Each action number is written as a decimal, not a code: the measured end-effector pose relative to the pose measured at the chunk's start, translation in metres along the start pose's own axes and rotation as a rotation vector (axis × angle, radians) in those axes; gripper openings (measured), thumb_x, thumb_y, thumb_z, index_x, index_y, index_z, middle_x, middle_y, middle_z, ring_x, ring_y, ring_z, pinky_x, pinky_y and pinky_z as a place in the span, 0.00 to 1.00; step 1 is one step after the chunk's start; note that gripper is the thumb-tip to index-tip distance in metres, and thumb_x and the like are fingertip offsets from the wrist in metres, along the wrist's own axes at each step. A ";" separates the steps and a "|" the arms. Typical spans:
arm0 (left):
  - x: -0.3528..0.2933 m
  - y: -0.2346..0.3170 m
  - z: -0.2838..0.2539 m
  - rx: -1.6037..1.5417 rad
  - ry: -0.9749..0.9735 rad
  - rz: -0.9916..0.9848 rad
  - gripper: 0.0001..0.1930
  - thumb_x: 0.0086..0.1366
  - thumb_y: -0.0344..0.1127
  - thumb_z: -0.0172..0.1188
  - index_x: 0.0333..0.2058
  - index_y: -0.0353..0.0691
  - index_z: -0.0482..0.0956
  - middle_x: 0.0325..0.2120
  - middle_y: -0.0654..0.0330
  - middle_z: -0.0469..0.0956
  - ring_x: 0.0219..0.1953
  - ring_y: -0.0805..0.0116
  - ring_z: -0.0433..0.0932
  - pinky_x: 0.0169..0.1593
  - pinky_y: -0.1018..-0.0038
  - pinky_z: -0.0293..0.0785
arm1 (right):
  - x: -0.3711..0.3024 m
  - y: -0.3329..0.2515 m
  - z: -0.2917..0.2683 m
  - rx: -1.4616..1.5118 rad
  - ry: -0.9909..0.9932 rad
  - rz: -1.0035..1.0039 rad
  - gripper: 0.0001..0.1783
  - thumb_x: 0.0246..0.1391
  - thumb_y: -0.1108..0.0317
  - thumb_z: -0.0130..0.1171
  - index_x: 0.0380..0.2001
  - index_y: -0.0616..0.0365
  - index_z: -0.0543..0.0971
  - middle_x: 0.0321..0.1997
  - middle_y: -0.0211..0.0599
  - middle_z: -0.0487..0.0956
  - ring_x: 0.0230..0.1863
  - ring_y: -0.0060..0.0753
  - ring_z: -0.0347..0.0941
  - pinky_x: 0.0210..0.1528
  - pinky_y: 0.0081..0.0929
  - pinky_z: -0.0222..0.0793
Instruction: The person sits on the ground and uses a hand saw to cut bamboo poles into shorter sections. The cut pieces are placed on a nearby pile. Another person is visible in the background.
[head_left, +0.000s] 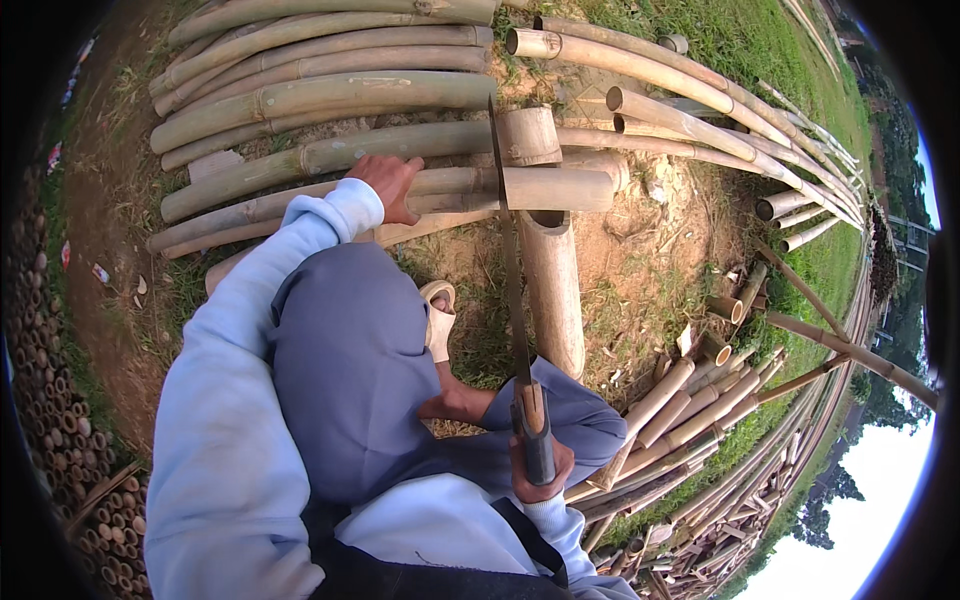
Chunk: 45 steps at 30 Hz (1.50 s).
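My right hand (545,470) is closed round the dark and wooden handle of a handsaw (515,290). The long thin blade points away from me and crosses a bamboo pole (460,181) close to its right end. My left hand (388,185) grips that pole to the left of the blade, its fingers bent over the top. Under the pole's right end lies a thick bamboo section (555,300), its hollow end facing away from me. A short, thick bamboo piece (528,136) stands just beyond the pole, to the right of the blade.
Several long bamboo poles (330,97) lie side by side at the far left. More poles (690,80) spread over the grass at the far right. Stacked cut bamboo (690,415) fills the near right, and a pile of bamboo ends (60,430) borders the left. My sandalled foot (438,320) is near the pole.
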<state>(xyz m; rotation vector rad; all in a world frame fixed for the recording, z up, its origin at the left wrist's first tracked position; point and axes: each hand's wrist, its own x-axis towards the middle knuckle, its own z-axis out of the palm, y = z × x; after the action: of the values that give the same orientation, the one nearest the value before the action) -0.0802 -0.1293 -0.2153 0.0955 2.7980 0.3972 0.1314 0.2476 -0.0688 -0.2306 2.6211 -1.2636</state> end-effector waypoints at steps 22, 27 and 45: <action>-0.002 0.003 -0.007 0.013 -0.083 0.016 0.40 0.46 0.55 0.74 0.56 0.43 0.72 0.37 0.47 0.85 0.42 0.43 0.84 0.49 0.51 0.78 | 0.136 0.040 0.090 0.138 0.105 -0.060 0.09 0.57 0.69 0.68 0.35 0.60 0.79 0.25 0.38 0.77 0.25 0.32 0.72 0.32 0.30 0.71; 0.002 0.004 -0.018 0.009 -0.109 0.030 0.42 0.46 0.55 0.74 0.59 0.44 0.71 0.36 0.48 0.85 0.43 0.44 0.83 0.50 0.51 0.77 | 0.086 0.015 0.061 0.165 0.044 0.110 0.08 0.55 0.72 0.68 0.35 0.61 0.79 0.25 0.37 0.77 0.27 0.27 0.71 0.34 0.28 0.71; -0.006 0.002 0.001 -0.054 0.039 0.055 0.45 0.46 0.62 0.74 0.59 0.43 0.71 0.47 0.45 0.80 0.49 0.44 0.81 0.53 0.50 0.76 | 0.142 0.083 0.097 0.287 0.056 -0.057 0.07 0.57 0.71 0.67 0.33 0.61 0.78 0.23 0.33 0.74 0.26 0.20 0.67 0.30 0.26 0.68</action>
<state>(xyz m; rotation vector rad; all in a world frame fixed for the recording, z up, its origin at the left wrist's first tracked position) -0.0743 -0.1281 -0.2135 0.1547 2.8255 0.4930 0.0163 0.1929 -0.2113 -0.2245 2.4525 -1.6667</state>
